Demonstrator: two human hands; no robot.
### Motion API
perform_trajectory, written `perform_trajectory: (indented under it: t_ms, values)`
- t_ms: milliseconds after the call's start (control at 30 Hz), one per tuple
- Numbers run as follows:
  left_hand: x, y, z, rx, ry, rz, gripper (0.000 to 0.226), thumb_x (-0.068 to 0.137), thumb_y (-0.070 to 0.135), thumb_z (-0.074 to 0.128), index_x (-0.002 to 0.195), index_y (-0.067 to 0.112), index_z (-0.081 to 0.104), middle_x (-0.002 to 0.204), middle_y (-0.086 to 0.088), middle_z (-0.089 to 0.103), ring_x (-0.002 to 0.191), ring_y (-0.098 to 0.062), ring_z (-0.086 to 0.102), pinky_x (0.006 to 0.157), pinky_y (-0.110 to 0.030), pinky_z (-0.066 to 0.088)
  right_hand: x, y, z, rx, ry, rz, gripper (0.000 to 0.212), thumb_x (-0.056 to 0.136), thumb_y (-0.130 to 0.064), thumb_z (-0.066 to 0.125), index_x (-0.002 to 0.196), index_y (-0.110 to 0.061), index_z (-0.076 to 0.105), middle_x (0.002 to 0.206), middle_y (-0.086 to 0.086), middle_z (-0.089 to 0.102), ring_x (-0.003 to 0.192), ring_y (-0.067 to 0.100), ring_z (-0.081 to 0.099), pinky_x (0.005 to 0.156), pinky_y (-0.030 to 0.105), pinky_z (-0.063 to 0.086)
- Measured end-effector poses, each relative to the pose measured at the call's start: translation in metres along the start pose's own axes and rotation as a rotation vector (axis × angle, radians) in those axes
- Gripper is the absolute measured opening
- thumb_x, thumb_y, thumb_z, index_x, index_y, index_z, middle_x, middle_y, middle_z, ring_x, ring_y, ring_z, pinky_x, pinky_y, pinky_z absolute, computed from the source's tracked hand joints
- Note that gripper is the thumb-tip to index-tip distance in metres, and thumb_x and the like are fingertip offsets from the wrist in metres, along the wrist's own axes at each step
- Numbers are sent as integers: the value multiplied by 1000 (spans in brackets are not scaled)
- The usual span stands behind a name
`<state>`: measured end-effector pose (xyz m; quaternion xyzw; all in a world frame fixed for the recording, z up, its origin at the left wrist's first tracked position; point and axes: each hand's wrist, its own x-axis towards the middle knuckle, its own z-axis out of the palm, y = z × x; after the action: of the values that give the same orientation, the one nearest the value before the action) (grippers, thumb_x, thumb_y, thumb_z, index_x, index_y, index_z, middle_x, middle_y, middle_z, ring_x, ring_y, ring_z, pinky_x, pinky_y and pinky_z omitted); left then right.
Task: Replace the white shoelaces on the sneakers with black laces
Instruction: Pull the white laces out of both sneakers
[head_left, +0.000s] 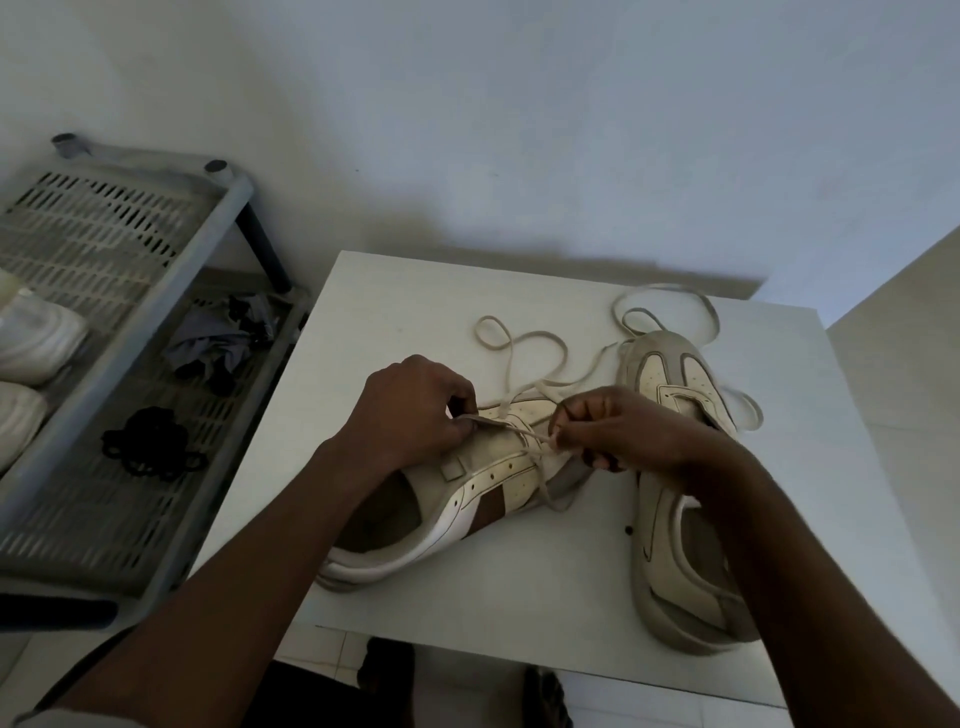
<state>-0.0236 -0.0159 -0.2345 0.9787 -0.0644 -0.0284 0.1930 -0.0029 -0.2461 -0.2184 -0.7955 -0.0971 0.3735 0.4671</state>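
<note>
Two off-white sneakers lie on a small white table (415, 291). The left sneaker (467, 499) rests on its side with its opening toward me. My left hand (410, 410) pinches a strand of its white lace (540, 441) over the eyelets, and my right hand (618, 431) pinches the same lace just to the right. Loose lace loops (519, 343) trail across the table behind the hands. The right sneaker (675, 519) stands beside my right arm, with its own white lace (670, 296) loose around the toe. A bundle of black laces (150, 449) lies on the rack to the left.
A grey slatted plastic shoe rack (171, 291) stands left of the table, holding white shoes (36, 343) and a crumpled grey cloth (218, 348). A white wall rises behind the table. Dark footwear (545, 696) shows on the tiled floor below the table's front edge.
</note>
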Motion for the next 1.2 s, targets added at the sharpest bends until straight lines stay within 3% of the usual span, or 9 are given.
perform_trajectory:
  t_ms: [200, 333, 500, 600, 700, 867, 967, 1067, 1200]
  values:
    - [-1, 2, 1, -28, -27, 10, 5, 76, 33, 67, 74, 30, 71, 66, 16, 57, 69, -8, 54, 61, -22, 34, 15, -4, 30, -506, 362, 39, 39, 82, -60, 62, 79, -21, 60, 74, -5, 62, 69, 11, 55, 63, 29, 43]
    - [0, 2, 1, -34, -41, 32, 5, 76, 31, 67, 74, 30, 72, 64, 18, 57, 71, -8, 57, 59, -21, 34, 26, -6, 62, -712, 554, 5, 23, 85, -51, 63, 90, -29, 66, 94, -8, 67, 91, 14, 61, 68, 25, 39]
    - [-2, 2, -2, -37, -75, 13, 6, 76, 33, 69, 71, 31, 68, 56, 21, 48, 68, -6, 55, 63, -23, 39, 6, -7, 9, -403, 70, -157, 18, 85, -35, 70, 84, -17, 71, 79, -5, 66, 75, 9, 59, 74, 30, 47]
    - [-2, 3, -3, -51, -93, 12, 11, 76, 34, 69, 67, 34, 63, 56, 21, 49, 63, -4, 51, 63, -22, 38, -17, -8, -21, -200, -82, -140, 21, 84, -36, 69, 79, -16, 70, 66, -8, 59, 61, 4, 50, 63, 21, 42]
    - [-2, 4, -1, -57, -107, 17, 15, 74, 31, 69, 63, 35, 59, 60, 20, 52, 65, -6, 53, 60, -22, 35, -16, -9, -16, -210, 13, -59, 25, 87, -37, 64, 78, -14, 66, 64, -12, 57, 59, 1, 48, 59, 20, 42]
    - [0, 5, 0, -66, -133, 21, 17, 73, 31, 69, 61, 36, 59, 63, 20, 56, 69, -6, 57, 60, -21, 37, 14, -10, 42, -674, 378, 16, 42, 75, -68, 62, 83, -26, 62, 90, -8, 61, 85, 12, 59, 73, 31, 49]
    - [-1, 5, 1, -51, -142, 25, 17, 73, 30, 69, 61, 37, 59, 65, 19, 56, 70, -7, 58, 62, -22, 39, 22, -8, 62, -825, 497, -16, 27, 84, -50, 63, 94, -25, 67, 98, -4, 60, 91, 19, 62, 67, 27, 38]
    - [-1, 5, 0, -53, -141, 24, 16, 74, 31, 70, 62, 36, 59, 65, 19, 56, 70, -6, 57, 63, -22, 40, 20, -10, 61, -823, 513, -32, 16, 85, -36, 61, 87, -21, 66, 81, -5, 53, 83, 18, 60, 65, 26, 34]
    - [-1, 7, -1, -53, -153, 30, 14, 75, 31, 70, 65, 34, 62, 62, 19, 54, 69, -7, 57, 63, -22, 41, 18, -11, 66, -931, 494, -46, 23, 85, -42, 60, 78, -21, 57, 73, -4, 50, 82, 20, 57, 82, 33, 39]
